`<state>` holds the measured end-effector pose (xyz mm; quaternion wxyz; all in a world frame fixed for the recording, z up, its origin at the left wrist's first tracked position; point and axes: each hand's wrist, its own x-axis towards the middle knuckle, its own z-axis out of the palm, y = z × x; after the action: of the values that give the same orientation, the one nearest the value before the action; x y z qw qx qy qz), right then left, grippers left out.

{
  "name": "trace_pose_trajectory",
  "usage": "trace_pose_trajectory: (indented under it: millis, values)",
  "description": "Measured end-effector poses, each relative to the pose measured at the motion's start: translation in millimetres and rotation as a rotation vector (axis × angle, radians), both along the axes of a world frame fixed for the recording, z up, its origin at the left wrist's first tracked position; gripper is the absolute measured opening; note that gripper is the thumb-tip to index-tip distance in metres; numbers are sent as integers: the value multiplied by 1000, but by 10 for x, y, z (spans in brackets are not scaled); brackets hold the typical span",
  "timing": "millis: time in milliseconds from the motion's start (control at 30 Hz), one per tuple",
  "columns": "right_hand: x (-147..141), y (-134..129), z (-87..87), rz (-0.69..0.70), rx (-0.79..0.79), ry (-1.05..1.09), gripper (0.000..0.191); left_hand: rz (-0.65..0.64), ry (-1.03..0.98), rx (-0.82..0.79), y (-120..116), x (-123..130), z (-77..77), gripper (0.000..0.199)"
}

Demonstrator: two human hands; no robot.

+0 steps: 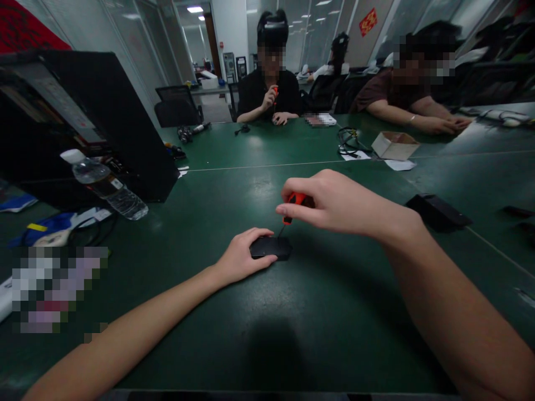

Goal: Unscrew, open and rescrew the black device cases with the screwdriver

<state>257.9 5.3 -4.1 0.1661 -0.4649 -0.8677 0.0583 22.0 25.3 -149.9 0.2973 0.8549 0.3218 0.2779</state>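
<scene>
A small black box-shaped device [270, 248] lies on the green table [200, 334]. My left hand [239, 255] grips its left end, with the thumb along the near side and the fingers along the far side. Above it, my right hand [326, 203] is closed round the red and black handle of a screwdriver [296, 200]. The screwdriver's thin shaft slants down to the right part of the device's top. Whether the tip sits in a screw is too small to tell.
At left stand a black computer case [137, 128] and a water bottle [106, 184], with cables nearby. A black block [438, 211] lies right. Farther back are a small carton [395, 146], wires [353, 139], and two people seated at the table, one holding a red screwdriver [275, 93].
</scene>
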Motion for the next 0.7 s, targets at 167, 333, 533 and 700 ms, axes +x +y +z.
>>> trace_pose_trajectory:
  millis: [167,333,533,700]
  values:
    - [36,12,-32,71,35,-2,15,19,-9,14,3,-4,38,50]
    - [58,6,-39,126,27,-10,13,-10,59,27,73,-86,81,44]
    - [-50,33,-91,210,26,107,32,-20,108,-70,135,-186,94,44]
    - [-112,-10,-72,196,-2,132,33,23,143,-100,111,-178,96,47]
